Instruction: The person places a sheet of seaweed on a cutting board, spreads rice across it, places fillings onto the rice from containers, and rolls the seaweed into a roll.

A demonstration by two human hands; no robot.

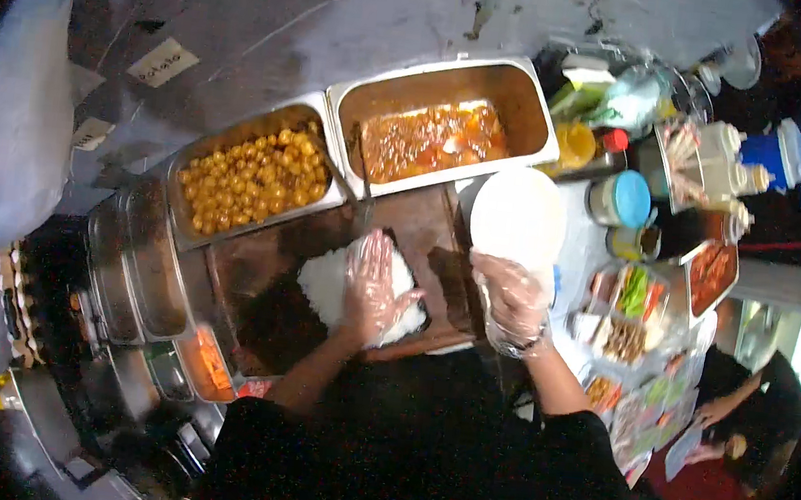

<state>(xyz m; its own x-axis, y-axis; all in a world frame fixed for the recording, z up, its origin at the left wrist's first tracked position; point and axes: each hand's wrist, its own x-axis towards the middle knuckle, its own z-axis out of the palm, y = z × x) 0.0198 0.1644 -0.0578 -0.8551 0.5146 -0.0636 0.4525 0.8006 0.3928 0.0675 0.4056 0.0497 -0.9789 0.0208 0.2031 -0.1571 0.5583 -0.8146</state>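
My left hand, in a clear plastic glove, lies flat with its fingers stretched out on a white layer that looks like rice. This layer rests on a brown board, with a dark patch, perhaps shadow, at its left. To the right, my gloved right hand is closed at the near rim of a white round tub. Its fingertips are partly hidden.
Beyond the board stand a metal pan of small round golden pieces and a pan of brown saucy food. Squeeze bottles, a blue-lidded jar and packed food trays crowd the right. Another person's hand shows at far right.
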